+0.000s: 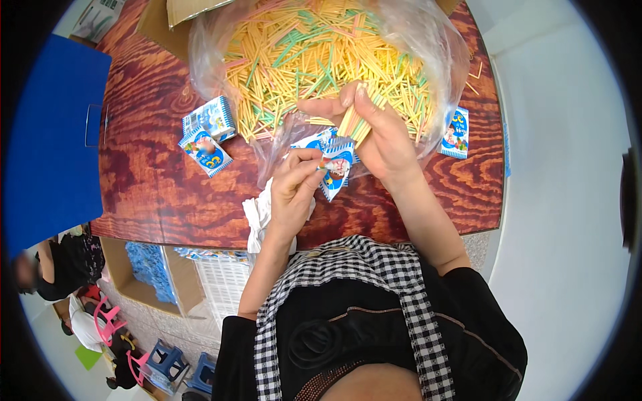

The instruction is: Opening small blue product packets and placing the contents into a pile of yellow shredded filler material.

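My left hand [294,188] pinches the edge of a small blue-and-white packet [336,172] over the near part of the table. Just right of it, my right hand [384,134] is closed round a bundle of thin yellow, pink and green sticks [354,125]. The lower ends of the bundle meet the packet's top; how far they go inside I cannot tell. Beyond both hands lies a big heap of the same sticks [294,67] in a clear plastic bag [445,47]. Another blue-and-white packet [306,141] lies partly hidden behind my hands.
Packets [208,119] lie at the left of the wood-patterned table [167,194], another packet [457,134] at the right. White cloth [257,217] is under my left wrist. Below the table edge stand a carton [147,271] and a white crate [224,287]. Other people sit at lower left.
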`<state>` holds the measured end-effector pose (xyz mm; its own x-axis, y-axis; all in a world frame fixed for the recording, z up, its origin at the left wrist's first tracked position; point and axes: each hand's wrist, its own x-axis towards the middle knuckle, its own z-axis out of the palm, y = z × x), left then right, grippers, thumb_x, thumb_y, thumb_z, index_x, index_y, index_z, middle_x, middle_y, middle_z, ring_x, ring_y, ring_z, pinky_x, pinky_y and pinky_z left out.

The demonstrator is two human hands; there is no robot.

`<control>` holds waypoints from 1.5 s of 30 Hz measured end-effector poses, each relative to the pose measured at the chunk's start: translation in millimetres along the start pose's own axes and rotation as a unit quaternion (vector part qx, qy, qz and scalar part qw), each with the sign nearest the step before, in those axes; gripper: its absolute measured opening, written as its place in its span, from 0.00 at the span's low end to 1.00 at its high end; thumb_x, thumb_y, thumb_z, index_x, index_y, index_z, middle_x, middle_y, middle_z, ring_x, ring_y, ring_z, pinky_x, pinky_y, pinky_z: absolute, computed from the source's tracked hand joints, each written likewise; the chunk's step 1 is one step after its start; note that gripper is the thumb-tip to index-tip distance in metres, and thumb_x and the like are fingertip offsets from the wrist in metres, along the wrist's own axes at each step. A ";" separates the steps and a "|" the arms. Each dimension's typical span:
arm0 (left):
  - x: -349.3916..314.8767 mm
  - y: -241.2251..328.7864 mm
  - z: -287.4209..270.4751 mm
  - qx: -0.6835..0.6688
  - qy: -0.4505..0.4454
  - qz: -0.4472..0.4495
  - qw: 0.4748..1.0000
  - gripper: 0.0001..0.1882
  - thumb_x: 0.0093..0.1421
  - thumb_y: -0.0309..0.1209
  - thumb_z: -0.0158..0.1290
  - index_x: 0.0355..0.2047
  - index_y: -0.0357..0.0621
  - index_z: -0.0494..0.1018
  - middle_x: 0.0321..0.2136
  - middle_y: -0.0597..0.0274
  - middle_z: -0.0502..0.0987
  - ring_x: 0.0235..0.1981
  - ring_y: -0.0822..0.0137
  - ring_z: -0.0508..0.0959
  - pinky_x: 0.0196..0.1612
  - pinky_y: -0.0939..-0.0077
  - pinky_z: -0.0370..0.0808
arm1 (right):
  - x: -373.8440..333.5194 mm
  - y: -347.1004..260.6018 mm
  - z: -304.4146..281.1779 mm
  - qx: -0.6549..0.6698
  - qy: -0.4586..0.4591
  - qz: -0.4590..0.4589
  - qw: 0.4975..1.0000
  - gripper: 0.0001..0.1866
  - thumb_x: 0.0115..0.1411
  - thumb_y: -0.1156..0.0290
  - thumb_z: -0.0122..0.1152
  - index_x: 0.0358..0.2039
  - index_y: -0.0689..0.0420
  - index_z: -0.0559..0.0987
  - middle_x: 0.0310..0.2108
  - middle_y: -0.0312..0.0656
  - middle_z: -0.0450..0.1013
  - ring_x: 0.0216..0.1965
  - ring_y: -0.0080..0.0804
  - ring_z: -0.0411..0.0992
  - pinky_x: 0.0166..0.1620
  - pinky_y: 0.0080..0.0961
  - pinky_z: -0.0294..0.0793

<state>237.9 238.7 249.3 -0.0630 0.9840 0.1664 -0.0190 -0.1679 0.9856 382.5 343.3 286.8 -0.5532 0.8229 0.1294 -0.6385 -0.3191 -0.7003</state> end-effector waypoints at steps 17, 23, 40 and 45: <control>0.7 -3.8 5.3 -0.228 -0.013 -0.152 0.962 0.07 0.60 0.21 0.51 0.37 0.31 0.76 0.44 0.61 0.70 0.43 0.72 0.71 0.46 0.80 0.68 | -6.4 -3.6 -9.5 -0.020 0.147 0.032 0.988 0.14 0.68 0.58 0.43 0.34 0.53 0.72 0.49 0.57 0.71 0.54 0.39 0.68 0.58 0.33 0.63; 20.2 9.8 22.1 -0.244 -0.045 -0.175 0.953 0.08 0.60 0.22 0.51 0.38 0.32 0.76 0.43 0.63 0.70 0.43 0.73 0.72 0.46 0.82 0.68 | -16.4 7.7 2.0 0.045 0.117 0.044 0.991 0.14 0.67 0.58 0.45 0.36 0.55 0.70 0.49 0.61 0.70 0.54 0.39 0.67 0.57 0.35 0.65; 60.7 5.6 17.0 0.182 0.011 0.102 0.978 0.07 0.55 0.23 0.55 0.35 0.38 0.78 0.57 0.52 0.67 0.49 0.57 0.70 0.50 0.69 0.68 | 1.4 -47.0 -35.3 -0.043 0.204 -0.138 0.968 0.14 0.68 0.59 0.44 0.35 0.55 0.71 0.52 0.56 0.69 0.59 0.44 0.63 0.63 0.37 0.57; 50.5 0.2 13.6 0.193 -0.025 0.142 0.971 0.08 0.55 0.21 0.54 0.35 0.37 0.79 0.56 0.51 0.67 0.51 0.57 0.70 0.51 0.69 0.68 | 8.5 -39.6 -15.8 -0.006 0.137 -0.128 0.982 0.14 0.68 0.58 0.43 0.35 0.55 0.71 0.53 0.57 0.68 0.61 0.44 0.62 0.64 0.38 0.56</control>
<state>248.3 289.2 258.3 0.0386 0.9042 0.4253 0.3673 -0.4087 0.8355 411.6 370.4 304.5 -0.2102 0.9715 0.1091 -0.7310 -0.0821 -0.6775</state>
